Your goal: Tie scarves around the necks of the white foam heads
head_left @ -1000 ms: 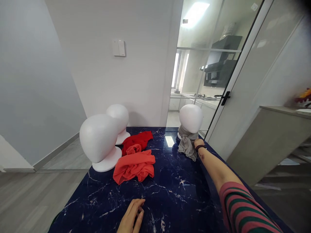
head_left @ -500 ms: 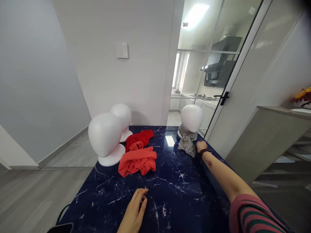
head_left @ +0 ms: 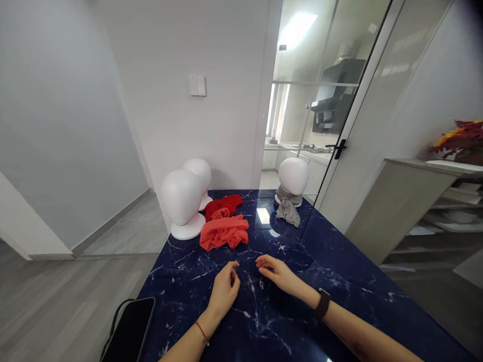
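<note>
Both hands are over the near middle of the dark blue marbled table (head_left: 302, 261), a short gap between them. My left hand (head_left: 225, 287) is empty, its fingers loosely curved and apart from the thumb. My right hand (head_left: 278, 273) holds nothing either, fingers reaching left with the thumb below. Just beyond my left hand lies a coral-red scarf (head_left: 225, 233), crumpled, with a darker red scarf (head_left: 226, 202) behind it. At the far right stands a white mannequin head (head_left: 293, 176) with a grey scarf (head_left: 288, 211) around its neck, one end trailing on the table.
Two more white mannequin heads stand at the left edge, a nearer one (head_left: 181, 198) and one behind (head_left: 199, 173). A phone (head_left: 130, 329) with a green cord lies at the near left corner. A glass door (head_left: 298, 110) and a shelf unit (head_left: 418, 201) flank the table.
My right hand has come back from beside the grey scarf to the near middle. My left hand has shifted forward and slightly right. The camera view has turned a little left.
</note>
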`<state>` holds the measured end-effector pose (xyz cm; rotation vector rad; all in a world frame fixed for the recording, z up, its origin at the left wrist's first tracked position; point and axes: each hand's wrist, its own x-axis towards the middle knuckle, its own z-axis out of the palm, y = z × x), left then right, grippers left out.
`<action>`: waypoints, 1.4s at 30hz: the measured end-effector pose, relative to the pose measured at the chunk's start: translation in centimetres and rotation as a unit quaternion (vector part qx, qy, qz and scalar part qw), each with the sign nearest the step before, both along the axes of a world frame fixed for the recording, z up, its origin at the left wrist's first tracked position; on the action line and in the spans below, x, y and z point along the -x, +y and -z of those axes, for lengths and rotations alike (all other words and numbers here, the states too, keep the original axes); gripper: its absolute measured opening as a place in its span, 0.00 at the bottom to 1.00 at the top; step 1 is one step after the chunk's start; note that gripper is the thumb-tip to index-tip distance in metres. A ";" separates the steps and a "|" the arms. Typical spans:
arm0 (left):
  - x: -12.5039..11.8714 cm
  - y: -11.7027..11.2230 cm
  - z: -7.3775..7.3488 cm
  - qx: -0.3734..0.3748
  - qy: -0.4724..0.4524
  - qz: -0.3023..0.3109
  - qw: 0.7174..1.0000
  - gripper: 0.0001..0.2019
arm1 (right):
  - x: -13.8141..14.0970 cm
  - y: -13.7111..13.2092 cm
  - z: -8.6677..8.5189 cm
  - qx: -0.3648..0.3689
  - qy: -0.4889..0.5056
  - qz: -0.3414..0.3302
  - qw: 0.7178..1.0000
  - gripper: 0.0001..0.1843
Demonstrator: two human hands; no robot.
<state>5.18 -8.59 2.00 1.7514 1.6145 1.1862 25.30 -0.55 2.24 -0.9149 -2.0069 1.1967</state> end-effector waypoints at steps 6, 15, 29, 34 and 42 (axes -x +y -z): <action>0.5 -0.1 -0.1 -0.037 0.012 -0.009 0.999 0.12 | 7.6 1.2 -0.9 -0.228 -0.056 0.062 0.970 0.27; 2.9 0.6 -0.1 -0.089 0.031 -0.156 0.983 0.20 | 11.2 3.7 -0.8 -0.228 -0.258 0.092 0.935 0.39; 3.1 0.5 -1.3 -0.067 -0.064 -0.091 0.991 0.11 | 2.2 -0.5 -1.9 -0.319 -0.323 0.138 0.880 0.24; 3.6 1.3 -0.6 -0.057 -0.306 -0.148 0.939 0.10 | 0.4 0.8 -1.8 -0.299 -0.316 0.241 0.867 0.39; 4.0 2.2 0.3 -0.075 -0.365 -0.194 0.908 0.16 | -3.2 2.6 -3.0 -0.312 -0.078 0.441 0.838 0.30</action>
